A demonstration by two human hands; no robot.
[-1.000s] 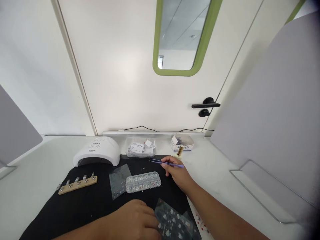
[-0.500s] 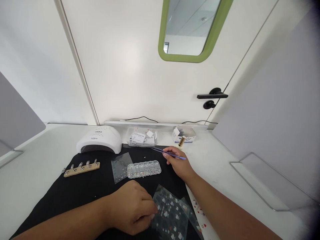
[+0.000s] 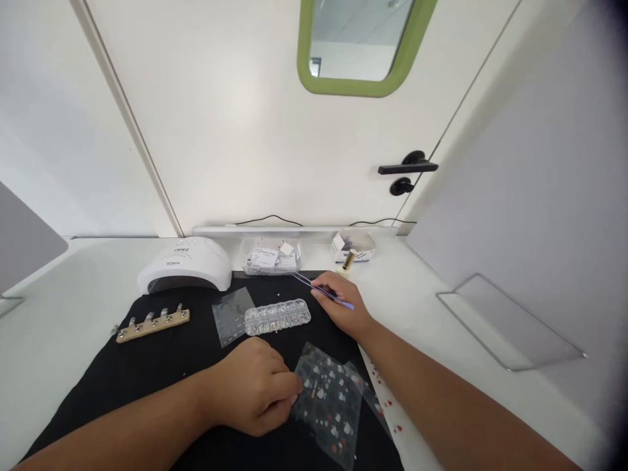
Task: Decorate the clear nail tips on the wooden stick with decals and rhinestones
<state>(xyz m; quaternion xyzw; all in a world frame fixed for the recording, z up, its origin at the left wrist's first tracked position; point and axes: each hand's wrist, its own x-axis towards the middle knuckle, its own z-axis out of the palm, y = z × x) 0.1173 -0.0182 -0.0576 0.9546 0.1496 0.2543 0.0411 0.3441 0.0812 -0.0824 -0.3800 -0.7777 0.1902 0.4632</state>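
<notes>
My right hand (image 3: 341, 307) grips purple tweezers (image 3: 321, 290), their tips pointing left above the black mat (image 3: 161, 366). My left hand (image 3: 258, 386) rests on the mat with its fingertips pinching the edge of a clear sticker sheet (image 3: 331, 402) printed with small red and white shapes. Between the hands lies a clear compartment box of rhinestones (image 3: 277, 316). A second clear sheet (image 3: 230, 315) lies just left of that box.
A white nail lamp (image 3: 184, 265) stands at the back left. A wooden strip with nail tips (image 3: 153, 323) lies on the mat's left. A clear tray of packets (image 3: 269, 256), a small white box (image 3: 354, 245) and a gold-capped bottle (image 3: 348, 260) sit near the door (image 3: 275, 118).
The view tilted down and shifted. My left hand came forward onto the sticker sheet's edge. My right hand with the tweezers drew slightly nearer the rhinestone box.
</notes>
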